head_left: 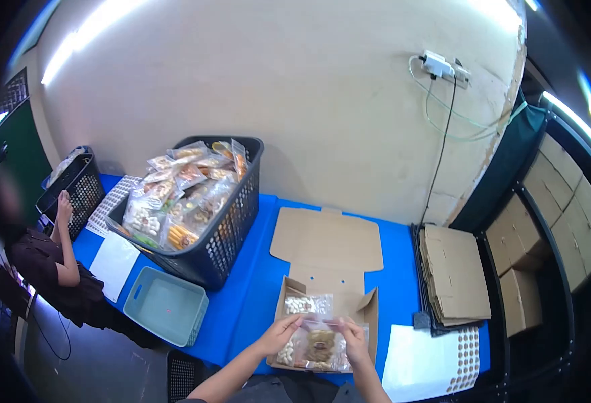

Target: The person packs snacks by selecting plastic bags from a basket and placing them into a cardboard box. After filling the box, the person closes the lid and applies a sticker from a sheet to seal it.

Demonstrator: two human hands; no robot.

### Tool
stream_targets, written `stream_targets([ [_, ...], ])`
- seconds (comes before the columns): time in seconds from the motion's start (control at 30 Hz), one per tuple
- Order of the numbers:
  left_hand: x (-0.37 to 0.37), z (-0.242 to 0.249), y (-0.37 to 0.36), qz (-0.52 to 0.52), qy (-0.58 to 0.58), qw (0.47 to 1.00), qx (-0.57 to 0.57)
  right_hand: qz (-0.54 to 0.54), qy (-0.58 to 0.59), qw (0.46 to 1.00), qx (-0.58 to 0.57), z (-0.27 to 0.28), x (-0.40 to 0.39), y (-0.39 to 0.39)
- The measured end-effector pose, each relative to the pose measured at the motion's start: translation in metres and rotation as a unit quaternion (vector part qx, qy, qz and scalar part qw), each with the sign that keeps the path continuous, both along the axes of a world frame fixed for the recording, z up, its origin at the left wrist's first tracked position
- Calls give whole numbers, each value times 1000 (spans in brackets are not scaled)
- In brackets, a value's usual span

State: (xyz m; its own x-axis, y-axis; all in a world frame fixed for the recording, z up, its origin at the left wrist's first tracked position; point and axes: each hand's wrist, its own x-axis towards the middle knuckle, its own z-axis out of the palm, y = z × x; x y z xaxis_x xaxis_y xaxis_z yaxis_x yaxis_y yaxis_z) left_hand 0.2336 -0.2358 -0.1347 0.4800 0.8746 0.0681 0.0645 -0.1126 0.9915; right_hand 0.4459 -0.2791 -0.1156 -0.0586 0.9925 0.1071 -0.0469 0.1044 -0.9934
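Both hands pinch the top edge of a clear plastic pouch (320,344) with brownish contents and a small dark label. My left hand (281,334) grips its left corner and my right hand (354,342) its right corner. The pouch is held above an open cardboard box (372,316), whose lid (327,240) lies folded back on the blue table. In the box, a pouch of white pieces (300,305) lies at the back. More pouches show beneath the held one, partly hidden by it.
A large dark basket (225,245) heaped with filled pouches stands left of the box, with a pale green tray (164,305) before it. Flattened cardboard (453,272) and a sticker sheet (430,359) lie on the right. Another person (54,262) stands at far left.
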Motion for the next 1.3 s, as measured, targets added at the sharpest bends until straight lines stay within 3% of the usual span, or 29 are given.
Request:
stream_targets([
  [0.07, 9, 12, -4, 102, -149, 984, -3, -164, -69, 984, -13, -8, 2, 1],
  [0.1, 6, 10, -3, 104, -151, 983, 3, -190, -114, 975, 5, 0, -2, 1],
  [0.17, 0, 3, -3, 11, -5, 1000, -28, -187, -132, 971, 64, -3, -14, 6],
  [0.2, 5, 9, -12, 13, -6, 999, -30, -185, -152, 964, 112, -5, -22, 3],
  [0.27, 24, 28, -35, 17, 198, 958, 208, -141, -173, 966, 134, 7, -33, 6],
  [0.33, 31, 31, -35, 36, 140, 972, 187, -154, -237, 939, 198, 20, -35, 10],
  [0.4, 33, 40, -36, 86, 155, 963, 202, -152, -202, 945, 209, 24, -40, 12],
  [0.6, 35, 43, -34, 193, 16, 967, 165, -136, -193, 962, 141, 6, -39, 18],
  [0.67, 31, 33, -28, 192, 14, 971, 140, -223, -155, 958, 96, 12, -45, 21],
  [0.73, 27, 29, -28, 191, 13, 975, 110, -194, -94, 974, 71, 9, -35, 24],
  [0.8, 25, 28, -27, 135, 7, 984, 118, -23, 51, 998, -6, 0, -17, 27],
  [0.87, 26, 22, -23, 125, 14, 984, 127, -9, 11, 999, 41, -3, 1, 29],
  [1.0, 34, 14, -24, 97, 38, 978, 183, 5, 25, 999, -36, 10, 19, 18],
  [1.07, 31, 11, -24, 94, 30, 974, 206, 65, -82, 995, 4, 12, 34, 13],
  [1.23, 20, 20, -23, 96, 38, 967, 233, 56, -59, 997, 15, 21, 21, 1],
  [1.27, 20, 22, -22, 119, -103, 981, 112, 56, -58, 997, 15, 20, 19, 3],
  [1.3, 20, 24, -21, 138, -240, 961, -14, -23, -56, 998, -8, 17, 18, 6],
])
